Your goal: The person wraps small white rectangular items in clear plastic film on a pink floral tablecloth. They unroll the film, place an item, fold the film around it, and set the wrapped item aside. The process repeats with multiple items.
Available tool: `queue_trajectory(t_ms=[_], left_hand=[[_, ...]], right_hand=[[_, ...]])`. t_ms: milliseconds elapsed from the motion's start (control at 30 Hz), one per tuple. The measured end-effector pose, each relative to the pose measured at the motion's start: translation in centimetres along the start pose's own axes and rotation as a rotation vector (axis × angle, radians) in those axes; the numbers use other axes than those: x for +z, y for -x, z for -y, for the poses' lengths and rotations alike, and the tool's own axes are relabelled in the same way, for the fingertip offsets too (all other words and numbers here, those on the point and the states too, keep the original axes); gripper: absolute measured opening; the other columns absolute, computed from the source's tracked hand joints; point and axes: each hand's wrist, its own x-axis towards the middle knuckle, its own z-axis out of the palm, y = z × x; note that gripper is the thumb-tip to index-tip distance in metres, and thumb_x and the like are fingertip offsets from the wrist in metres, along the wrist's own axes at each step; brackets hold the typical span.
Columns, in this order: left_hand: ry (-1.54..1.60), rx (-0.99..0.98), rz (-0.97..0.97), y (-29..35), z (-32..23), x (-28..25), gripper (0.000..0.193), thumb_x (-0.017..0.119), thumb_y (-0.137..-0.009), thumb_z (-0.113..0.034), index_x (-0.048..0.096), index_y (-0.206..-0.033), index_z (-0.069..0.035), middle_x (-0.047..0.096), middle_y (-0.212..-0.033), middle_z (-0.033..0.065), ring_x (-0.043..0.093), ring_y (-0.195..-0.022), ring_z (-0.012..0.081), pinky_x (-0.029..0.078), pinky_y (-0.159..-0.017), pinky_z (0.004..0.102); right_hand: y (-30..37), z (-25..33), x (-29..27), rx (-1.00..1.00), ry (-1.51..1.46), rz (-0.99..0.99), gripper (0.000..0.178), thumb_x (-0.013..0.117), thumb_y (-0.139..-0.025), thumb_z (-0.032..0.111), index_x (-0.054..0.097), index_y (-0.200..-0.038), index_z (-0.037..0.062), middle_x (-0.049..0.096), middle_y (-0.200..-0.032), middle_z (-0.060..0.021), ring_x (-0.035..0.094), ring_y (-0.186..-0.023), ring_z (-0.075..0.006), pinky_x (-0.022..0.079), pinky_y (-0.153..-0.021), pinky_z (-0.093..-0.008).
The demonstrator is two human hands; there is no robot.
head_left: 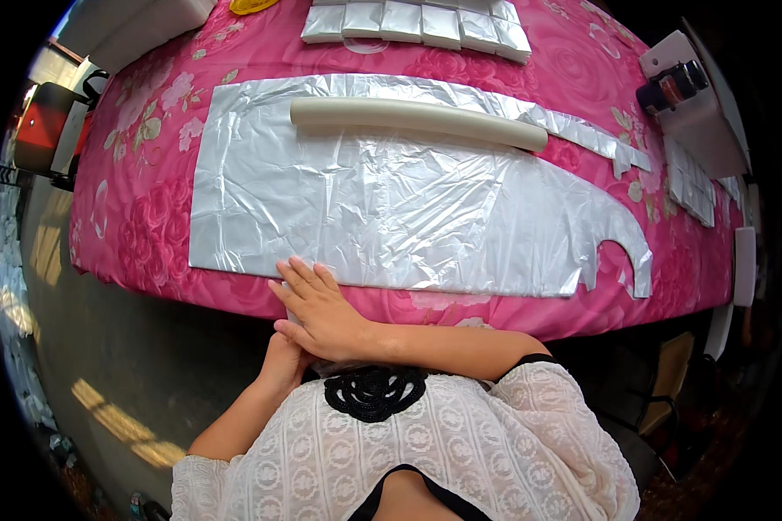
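Note:
A large, flat, silvery-white plastic bag [261, 200] with a curved cut-out and strap-like handles at its right end lies spread on the table. Across its far part rests a long beige tube [417, 122], slightly bowed in this view. My right hand [326, 317] lies palm down with its fingers stretched out, fingertips at the near left edge of the bag. Beneath and beside it is my left hand [284, 360], at the table's near edge. Its fingers are mostly covered by the right hand, so what they do is hidden.
A pink floral cloth [148, 226] covers the table. Stacks of folded silvery bags [417, 24] sit at the far side, with more folded bags [690, 184] at the right. A white box [695, 122] with a dark cylindrical object [672, 87] stands there. A chair [669, 382] is lower right.

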Motion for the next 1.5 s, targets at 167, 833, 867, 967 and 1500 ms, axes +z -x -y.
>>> queue_trajectory(t_ms=[167, 833, 867, 967, 1500], left_hand=[[-0.959, 0.364, -0.002, -0.6, -4.2, -3.0, 0.018, 0.061, -0.075, -0.005, 0.064, -0.091, 0.001, 0.066, -0.079, 0.0058, 0.059, -0.075, 0.0099, 0.047, -0.067, 0.0262], [-1.576, 1.374, -0.698, -11.9, -23.0, -8.6, 0.045, 0.068, -0.073, -0.020, 0.052, -0.111, -0.003, 0.052, -0.117, 0.0158, 0.051, -0.107, 0.0314, 0.041, -0.091, 0.0387], [-1.543, 1.405, -0.586, -11.1, -21.9, -7.3, 0.042, 0.067, -0.073, -0.017, 0.052, -0.111, -0.003, 0.053, -0.117, 0.0157, 0.051, -0.107, 0.0316, 0.041, -0.091, 0.0386], [-1.407, 1.402, -0.239, -8.8, -17.4, -3.2, 0.034, 0.065, -0.074, -0.008, 0.055, -0.106, -0.003, 0.054, -0.115, 0.0141, 0.053, -0.104, 0.0311, 0.043, -0.089, 0.0371], [-1.279, 1.309, 0.347, -10.1, -3.5, 12.8, 0.069, 0.064, -0.077, -0.021, 0.030, -0.135, -0.005, 0.018, -0.143, 0.0228, 0.024, -0.129, 0.0395, 0.025, -0.104, 0.0428]], right_hand=[[1.3, 0.1, -2.2, -0.066, -0.053, -0.065, 0.057, 0.051, -0.086, 0.030, 0.036, -0.131, -0.0006, 0.022, -0.141, -0.0238, 0.013, -0.133, -0.0408, 0.015, -0.107, -0.0474], [2.4, -9.8, -16.9, 0.183, 0.621, -0.530, 0.058, 0.064, -0.078, 0.022, 0.041, -0.128, 0.0030, 0.029, -0.139, -0.0188, 0.018, -0.132, -0.0365, 0.021, -0.106, -0.0442], [1.9, -11.0, -18.2, 0.217, 0.688, -0.558, 0.058, 0.065, -0.077, 0.021, 0.042, -0.128, 0.0037, 0.032, -0.137, -0.0186, 0.021, -0.130, -0.0362, 0.022, -0.105, -0.0438], [1.3, -13.2, -20.9, 0.273, 0.840, -0.617, 0.056, 0.066, -0.075, 0.019, 0.046, -0.125, 0.0054, 0.042, -0.128, -0.0175, 0.032, -0.123, -0.0347, 0.027, -0.101, -0.0424], [11.5, -6.8, -13.0, 0.272, 0.216, -0.357, 0.047, 0.046, -0.090, 0.031, 0.048, -0.122, -0.0027, 0.038, -0.131, -0.0236, 0.030, -0.125, -0.0385, 0.027, -0.103, -0.0416]])
